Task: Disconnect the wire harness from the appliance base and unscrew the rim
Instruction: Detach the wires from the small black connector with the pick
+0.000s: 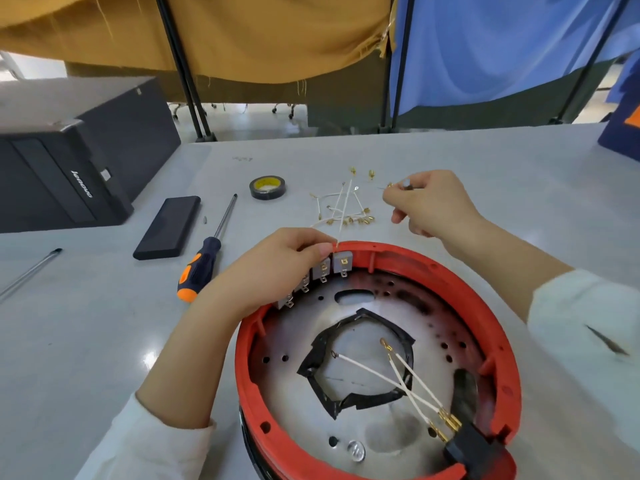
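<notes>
Our left hand (277,261) pinches a white wire (343,216) at the grey switch blocks (342,263) on the red rim (450,268); our right hand (433,206) seems to pinch a small brass terminal, fingers curled, above the loose wire harness (341,211) on the table (104,323); we judge disconnection nearly done, three wires remaining at the black socket (474,452); next, the screwdriver (204,261).

A pale grey table (104,341) fills the foreground, and light is reflected from its glossy top. Behind it, a mustard cloth (242,32) and a blue cloth (502,43) are hung over black poles (180,67). Beneath the cloths, a light floor (256,119) and chair castors (282,109) can be seen.
</notes>
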Tool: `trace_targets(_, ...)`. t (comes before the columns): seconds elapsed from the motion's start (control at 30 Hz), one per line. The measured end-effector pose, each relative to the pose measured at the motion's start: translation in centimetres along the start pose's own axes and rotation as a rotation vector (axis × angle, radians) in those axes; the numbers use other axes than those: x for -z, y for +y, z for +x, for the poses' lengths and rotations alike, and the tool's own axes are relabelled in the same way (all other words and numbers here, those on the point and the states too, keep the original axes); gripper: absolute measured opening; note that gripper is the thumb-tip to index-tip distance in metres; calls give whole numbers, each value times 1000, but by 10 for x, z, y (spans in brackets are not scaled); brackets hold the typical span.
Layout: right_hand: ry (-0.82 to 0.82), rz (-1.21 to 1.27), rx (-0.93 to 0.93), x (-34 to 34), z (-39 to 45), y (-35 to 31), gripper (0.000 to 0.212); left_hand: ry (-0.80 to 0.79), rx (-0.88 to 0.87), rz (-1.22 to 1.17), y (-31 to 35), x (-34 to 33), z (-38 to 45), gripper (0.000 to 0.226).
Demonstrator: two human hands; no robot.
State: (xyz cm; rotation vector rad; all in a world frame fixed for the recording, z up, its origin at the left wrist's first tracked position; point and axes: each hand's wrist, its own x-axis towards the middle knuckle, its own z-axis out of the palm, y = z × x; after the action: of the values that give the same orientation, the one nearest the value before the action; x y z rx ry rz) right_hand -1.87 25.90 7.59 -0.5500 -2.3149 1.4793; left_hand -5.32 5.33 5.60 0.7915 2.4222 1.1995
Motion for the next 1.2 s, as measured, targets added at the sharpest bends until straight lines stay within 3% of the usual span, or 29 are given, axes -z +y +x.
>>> trace_targets(0.17, -32, 9, -315, -23, 36, 19, 5, -2, 0, -7, 0, -2, 0, 22)
trace_targets(0.3, -6, 14, -367, -35, 50, 25, 9, -7, 6, -22, -1, -2, 1, 22)
trace_targets(0.57, -38, 83, -282, -41, 57, 34, 6, -10, 15, -8, -3, -2, 3, 21)
trace_targets(0.73, -167, 20, -171, -39, 50, 32, 20, -6, 7, 2, -2, -2, 2, 21)
trace_targets(1.07, -261, -394, 126, -2, 1, 10, 14, 14, 1, 61, 3, -1, 0, 22)
trace_targets(1.2, -226, -555, 229, 11, -21, 6, 17, 73, 17, 117, 8, -2, -3, 24)
